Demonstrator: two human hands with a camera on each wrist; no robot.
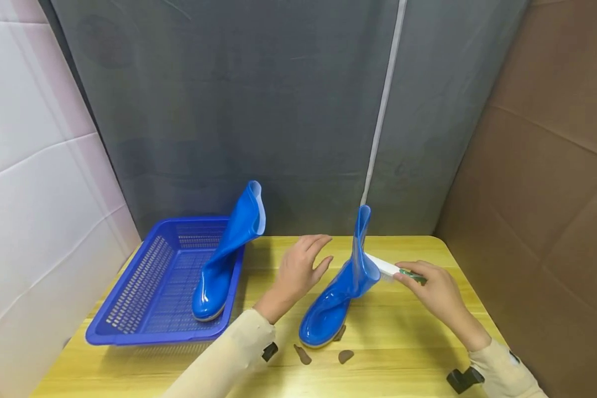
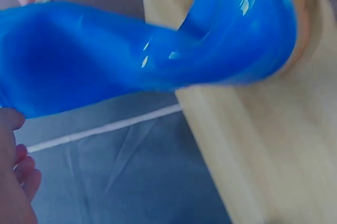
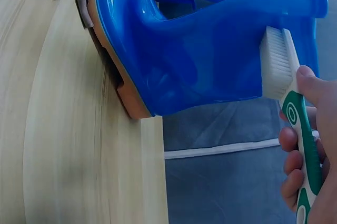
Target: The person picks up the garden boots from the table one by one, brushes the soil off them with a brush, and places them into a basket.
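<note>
A blue rain boot [image 1: 330, 309] stands on the wooden table, its soft shaft creased and leaning right. My right hand [image 1: 435, 290] grips a scrubbing brush [image 3: 301, 124] by its green and white handle. The brush's white bristles [image 3: 275, 63] are up against the shaft in the right wrist view. Left of the boot, my left hand [image 1: 298, 268] is held with fingers loosely extended and nothing in it; the head view shows a gap between it and the shaft. A second blue boot [image 1: 219, 276] leans in a blue plastic basket [image 1: 154, 334].
Several flat brown pieces, including one brown piece [image 1: 345, 356], lie by the boot's toe and sole. A grey cloth wall [image 1: 278, 110] stands behind the table [image 1: 393, 359], with a white panel [image 1: 45, 166] at left and a brown one [image 1: 552, 193] at right.
</note>
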